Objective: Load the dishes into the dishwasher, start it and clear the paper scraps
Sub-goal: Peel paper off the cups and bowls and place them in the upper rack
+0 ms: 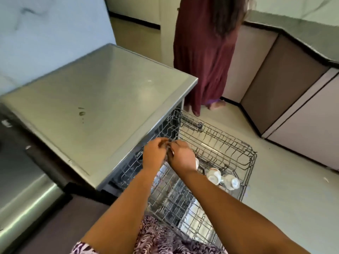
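Loading early stage: dishwasher [100, 92] open, rack [229, 149] pulled out, not started.

Left hand [154, 154] and right hand [181, 158] meet over the rack's far-left part, fingertips curled in toward each other. Could be pinching something small, can't tell what or whether they hold anything. Count in the rack: 2 white cups [213, 176], tipped over, near-right corner. A third white item beside the right wrist is mostly hidden. The rest of the rack looks bare. Possible paper scraps: 2 pale bits on the dark worktop [18, 136] at left, 1 on the floor at right, none cleared. Left to do: more dishes, close, start, clear scraps. 1 other person in a dark red dress [201, 52] stands far side.
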